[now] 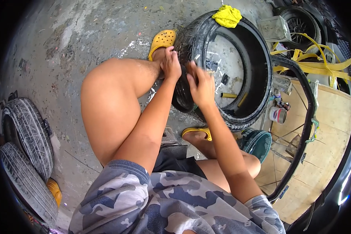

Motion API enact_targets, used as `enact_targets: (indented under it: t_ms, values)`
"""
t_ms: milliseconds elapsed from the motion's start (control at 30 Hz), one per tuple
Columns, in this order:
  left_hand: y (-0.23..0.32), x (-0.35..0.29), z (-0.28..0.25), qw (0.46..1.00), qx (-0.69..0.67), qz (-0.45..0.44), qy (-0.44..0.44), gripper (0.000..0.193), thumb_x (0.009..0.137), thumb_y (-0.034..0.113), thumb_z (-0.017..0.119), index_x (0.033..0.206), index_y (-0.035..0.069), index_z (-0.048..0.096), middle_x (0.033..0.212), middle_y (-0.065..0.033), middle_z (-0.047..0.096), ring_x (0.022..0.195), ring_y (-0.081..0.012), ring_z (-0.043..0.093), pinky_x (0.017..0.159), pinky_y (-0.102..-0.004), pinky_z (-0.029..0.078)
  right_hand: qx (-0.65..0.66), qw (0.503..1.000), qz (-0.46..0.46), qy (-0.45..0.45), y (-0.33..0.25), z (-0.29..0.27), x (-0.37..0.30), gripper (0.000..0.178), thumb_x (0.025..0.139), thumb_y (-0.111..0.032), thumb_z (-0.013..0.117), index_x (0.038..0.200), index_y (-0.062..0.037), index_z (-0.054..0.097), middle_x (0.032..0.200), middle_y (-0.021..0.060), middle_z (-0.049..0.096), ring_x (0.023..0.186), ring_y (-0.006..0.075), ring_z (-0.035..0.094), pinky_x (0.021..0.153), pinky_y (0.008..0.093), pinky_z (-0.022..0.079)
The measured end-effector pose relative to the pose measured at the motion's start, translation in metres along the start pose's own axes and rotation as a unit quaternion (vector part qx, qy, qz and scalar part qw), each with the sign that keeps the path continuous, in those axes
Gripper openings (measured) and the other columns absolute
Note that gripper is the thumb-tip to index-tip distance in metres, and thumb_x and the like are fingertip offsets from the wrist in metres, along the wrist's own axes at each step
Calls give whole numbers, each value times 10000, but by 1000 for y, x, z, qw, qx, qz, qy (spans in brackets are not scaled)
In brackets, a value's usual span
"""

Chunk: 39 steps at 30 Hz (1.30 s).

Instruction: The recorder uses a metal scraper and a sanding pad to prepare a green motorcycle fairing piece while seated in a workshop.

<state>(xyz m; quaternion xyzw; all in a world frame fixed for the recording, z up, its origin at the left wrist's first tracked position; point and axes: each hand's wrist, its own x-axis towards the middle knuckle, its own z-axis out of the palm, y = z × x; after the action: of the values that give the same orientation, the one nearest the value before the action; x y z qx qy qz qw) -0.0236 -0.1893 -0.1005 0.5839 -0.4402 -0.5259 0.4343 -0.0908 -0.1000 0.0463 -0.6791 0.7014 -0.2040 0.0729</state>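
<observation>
A narrow black rubber ring (182, 95) stands on edge between my shins, in front of a big black tire (264, 74). My left hand (171, 64) is at the ring's upper left edge, fingers bent together against it. Its grip is partly hidden by the wrist. On the other side, my right hand (201, 84) is over the gap between the ring and the big tire. Motion smears its fingers, so I cannot make out whether it holds anything. A bright yellow cloth (227, 16) lies on the big tire's far rim.
Yellow straps (319, 66) and a black curved frame (311, 97) lie at right beside a plywood board (325, 124). A paint can (277, 115) and a green bucket (259, 145) stand near the big tire. Two dusty tires (29, 136) are at far left.
</observation>
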Motion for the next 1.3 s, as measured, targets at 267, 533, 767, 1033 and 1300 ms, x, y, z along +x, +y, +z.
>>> enact_targets:
  t_ms: [267, 533, 767, 1033, 1300]
  values:
    - [12, -2, 2, 1000, 4, 1, -9, 387, 991, 351, 301, 1288, 141, 434, 1212, -147, 593, 1221, -325, 476, 1041, -506, 227, 10, 999, 22, -29, 9, -3, 2, 377, 869, -151, 628, 1237, -80, 590, 874, 127, 643, 811, 325, 592, 737, 426, 398]
    - [11, -4, -7, 999, 34, -5, 4, 383, 988, 338, 329, 1287, 123, 434, 1245, -152, 571, 1222, -320, 475, 1035, -498, 247, -1, 1000, 6, -21, 15, -20, -87, 485, 852, -132, 663, 1321, -68, 558, 849, 77, 628, 755, 259, 581, 725, 388, 383]
    - [6, -3, -5, 1000, 5, 2, -4, 359, 985, 325, 343, 1276, 141, 443, 1227, -155, 585, 1194, -331, 499, 1027, -493, 265, -8, 1000, -17, 6, 4, 0, 13, 408, 872, -157, 634, 1275, -116, 585, 874, 93, 642, 813, 275, 589, 757, 414, 361]
    - [0, 0, 5, 999, -18, 21, 27, 348, 986, 307, 335, 1247, 111, 457, 1101, -133, 652, 1112, -319, 556, 1014, -460, 307, -7, 999, -47, -11, 16, -17, -35, 461, 863, -151, 654, 1313, -103, 565, 843, 65, 620, 773, 250, 571, 739, 417, 332]
    - [-5, 2, -3, 994, -101, -15, 42, 300, 979, 277, 381, 1145, 64, 510, 979, -160, 632, 980, -311, 589, 868, -414, 441, 32, 999, 32, -17, 23, -17, -89, 509, 845, -153, 669, 1338, -115, 547, 830, 28, 607, 780, 216, 583, 762, 445, 348]
